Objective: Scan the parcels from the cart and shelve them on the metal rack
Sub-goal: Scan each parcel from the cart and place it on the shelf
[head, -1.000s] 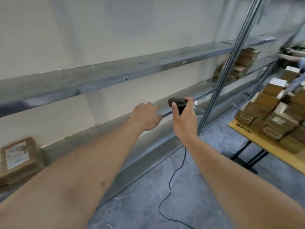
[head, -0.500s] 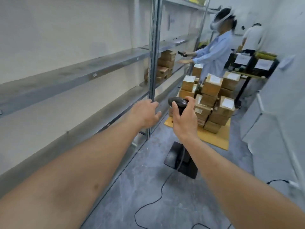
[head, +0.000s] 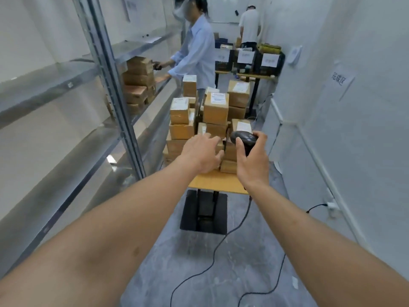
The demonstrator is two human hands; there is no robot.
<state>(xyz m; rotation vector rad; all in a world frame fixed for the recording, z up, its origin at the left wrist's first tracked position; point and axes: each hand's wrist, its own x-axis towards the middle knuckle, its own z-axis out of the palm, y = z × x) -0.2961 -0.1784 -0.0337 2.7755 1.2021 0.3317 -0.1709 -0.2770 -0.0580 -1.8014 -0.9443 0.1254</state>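
Scanner (head: 243,138) half-hidden in right hand (head: 252,160) grip; left hand (head: 202,152) loose, covering parcels (head: 215,108)

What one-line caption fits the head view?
Left hand reaches toward stacked parcels on the cart; right hand grips scanner.

The hands hide the nearest parcels (head: 229,151), labels (head: 219,98) are too blurred to read.

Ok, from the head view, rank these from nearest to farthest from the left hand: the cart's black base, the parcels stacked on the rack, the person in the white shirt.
1. black base: on the floor, below the left hand.
2. parcels on the rack: left, farther along.
3. person in the white shirt: far end.
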